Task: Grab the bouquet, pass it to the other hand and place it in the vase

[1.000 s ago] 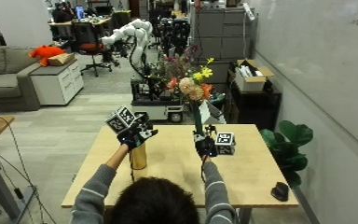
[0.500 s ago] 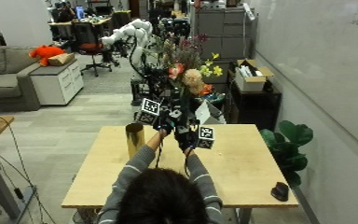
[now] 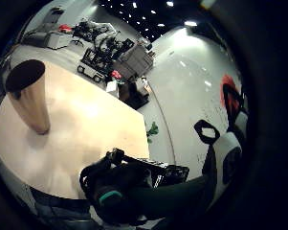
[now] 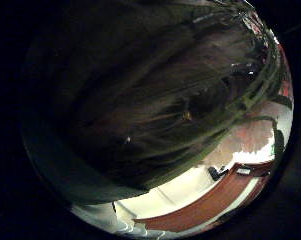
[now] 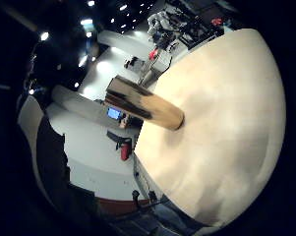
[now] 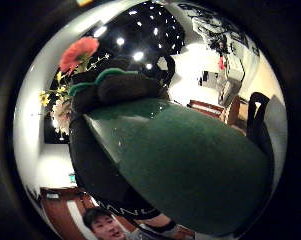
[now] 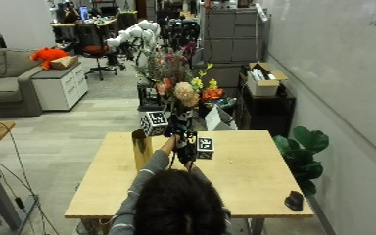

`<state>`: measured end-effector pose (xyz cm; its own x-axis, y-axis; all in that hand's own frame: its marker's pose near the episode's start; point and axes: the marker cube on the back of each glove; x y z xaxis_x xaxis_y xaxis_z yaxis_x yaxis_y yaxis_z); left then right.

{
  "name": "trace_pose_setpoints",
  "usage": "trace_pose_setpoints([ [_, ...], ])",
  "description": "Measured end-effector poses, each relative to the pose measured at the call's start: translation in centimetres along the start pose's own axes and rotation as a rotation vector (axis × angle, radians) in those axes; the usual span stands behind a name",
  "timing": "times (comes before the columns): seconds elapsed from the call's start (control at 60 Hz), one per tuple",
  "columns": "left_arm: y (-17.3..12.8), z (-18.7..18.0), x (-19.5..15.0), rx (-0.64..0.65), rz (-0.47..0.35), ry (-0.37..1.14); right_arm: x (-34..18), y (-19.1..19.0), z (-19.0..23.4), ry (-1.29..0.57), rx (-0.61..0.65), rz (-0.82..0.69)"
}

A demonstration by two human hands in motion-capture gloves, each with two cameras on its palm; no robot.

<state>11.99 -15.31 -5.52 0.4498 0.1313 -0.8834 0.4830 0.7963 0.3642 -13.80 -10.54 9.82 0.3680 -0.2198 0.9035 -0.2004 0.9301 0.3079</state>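
Both gloved hands meet at the mixed-flower bouquet (image 7: 183, 88) above the wooden table (image 7: 253, 171).
Left hand (image 7: 173, 131) and right hand (image 7: 187, 149) fingers curl round its stems, beside the tall gold vase (image 7: 142, 149).

Black-gloved hands (image 7: 180, 138), grey sleeves (image 7: 142, 183), dark hair (image 7: 178, 203).

- Outside view is evenly lit from overhead; only faint shadows are cast on the table (image 7: 253, 166).
- Ceiling spotlights are seen as bright dots in three palm views (strongly curved, black-rimmed).
- The left thumb side palm view is mostly dark, filled by streaked blur.
- Glare is thrown on the tabletop beside the vase (image 3: 31, 98).
- A green wrap (image 6: 190, 165) looms close, softly focused.
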Motion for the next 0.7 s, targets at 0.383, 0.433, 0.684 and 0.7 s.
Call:
trace_pose_setpoints([
  [0.383, -3.8, -5.4, 2.7, 0.053, 0.119, -0.056, 1.2, -0.9, -1.2, 0.303, -0.314, -0.458],
  [0.433, -5.8, -5.7, 2.6, 0.077, 0.107, -0.058, 1.5, -0.8, -1.6, 0.297, -0.325, -0.402],
  [0.684, -12.8, -9.3, 4.6, 0.224, 0.156, -0.128, 3.7, -3.3, -5.5, 0.408, -0.267, -0.272],
  [0.7, -13.1, -9.6, 4.6, 0.230, 0.155, -0.131, 4.0, -3.5, -5.9, 0.434, -0.247, -0.236],
])
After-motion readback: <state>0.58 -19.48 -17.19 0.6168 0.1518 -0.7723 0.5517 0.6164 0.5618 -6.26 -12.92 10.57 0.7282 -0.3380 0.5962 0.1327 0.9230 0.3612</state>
